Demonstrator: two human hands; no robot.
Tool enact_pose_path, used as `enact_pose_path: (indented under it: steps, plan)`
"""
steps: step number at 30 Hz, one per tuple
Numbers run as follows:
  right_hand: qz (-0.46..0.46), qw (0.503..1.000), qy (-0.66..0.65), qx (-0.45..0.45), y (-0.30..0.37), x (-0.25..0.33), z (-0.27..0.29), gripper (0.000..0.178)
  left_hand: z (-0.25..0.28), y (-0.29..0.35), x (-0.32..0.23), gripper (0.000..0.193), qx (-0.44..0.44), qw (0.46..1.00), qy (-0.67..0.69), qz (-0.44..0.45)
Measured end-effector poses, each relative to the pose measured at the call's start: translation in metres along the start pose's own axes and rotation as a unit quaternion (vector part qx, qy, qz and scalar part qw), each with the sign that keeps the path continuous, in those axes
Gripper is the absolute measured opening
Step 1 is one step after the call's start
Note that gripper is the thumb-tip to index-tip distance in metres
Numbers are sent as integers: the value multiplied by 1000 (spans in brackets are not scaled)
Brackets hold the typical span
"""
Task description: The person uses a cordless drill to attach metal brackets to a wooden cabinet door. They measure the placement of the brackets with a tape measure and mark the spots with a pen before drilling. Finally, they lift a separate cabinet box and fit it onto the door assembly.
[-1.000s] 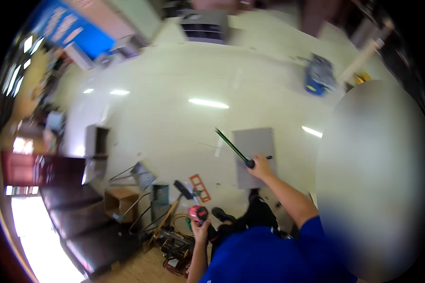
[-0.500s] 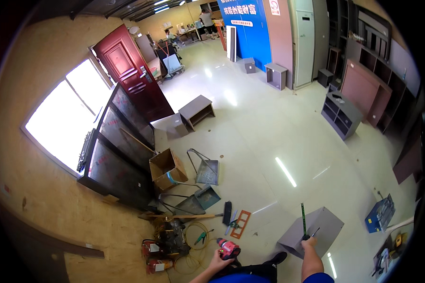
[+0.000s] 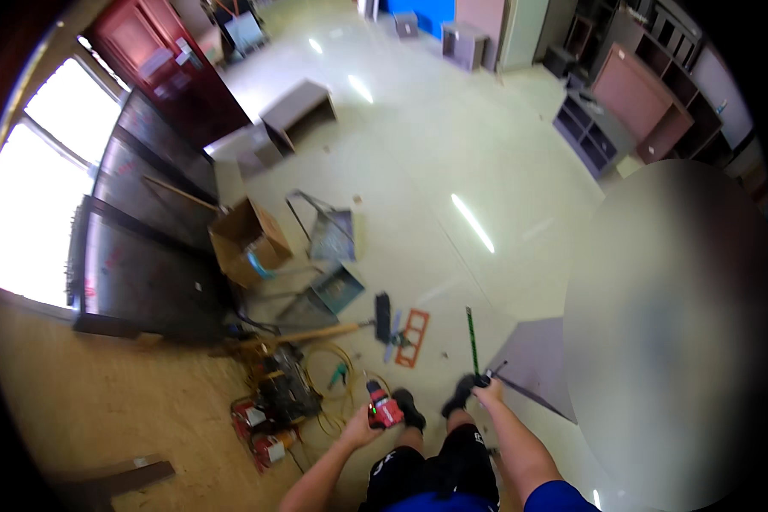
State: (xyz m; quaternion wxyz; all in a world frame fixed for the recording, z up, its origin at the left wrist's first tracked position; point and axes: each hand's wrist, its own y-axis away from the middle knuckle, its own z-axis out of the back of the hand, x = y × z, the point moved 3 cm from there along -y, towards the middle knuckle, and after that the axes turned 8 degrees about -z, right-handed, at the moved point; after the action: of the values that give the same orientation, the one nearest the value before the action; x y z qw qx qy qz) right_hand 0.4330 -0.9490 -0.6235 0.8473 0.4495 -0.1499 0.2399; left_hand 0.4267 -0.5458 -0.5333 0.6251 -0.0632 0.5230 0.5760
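Observation:
My left hand (image 3: 361,428) grips a red and black cordless drill (image 3: 386,410), its chuck toward the floor ahead. In my right hand (image 3: 491,392) is a tape measure (image 3: 481,380) with a green blade (image 3: 473,337) drawn out and sticking up away from me. A thin dark stick-like tool (image 3: 498,369) also pokes out of that hand; its kind is unclear. Beyond and to the right of my right hand, a grey board box (image 3: 531,363) rests on the floor, partly covered by a large blurred patch.
An orange frame (image 3: 412,338), a broom (image 3: 382,317) and an air compressor (image 3: 283,386) with a yellow hose lie ahead to the left. Farther off are dustpans (image 3: 337,290), a cardboard box (image 3: 246,243) and grey cabinets (image 3: 303,111). The blurred patch (image 3: 674,341) hides the right side.
My view has swung, so both hands and the grey box appear farther left. My legs now show more. A large blurred patch has come in at the right, over part of the box.

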Motion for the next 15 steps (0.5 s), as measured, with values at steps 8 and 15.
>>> enact_pose_path:
  steps: [8, 15]
  plan:
    - [32, 990, 137, -14, -184, -80, -222, 39, -111, -256, 149, 84, 98, 988, -116, 13]
    - [83, 980, 177, -23, -405, -102, -350, 42, -219, -482, 321, 86, -45, 986, -147, -70]
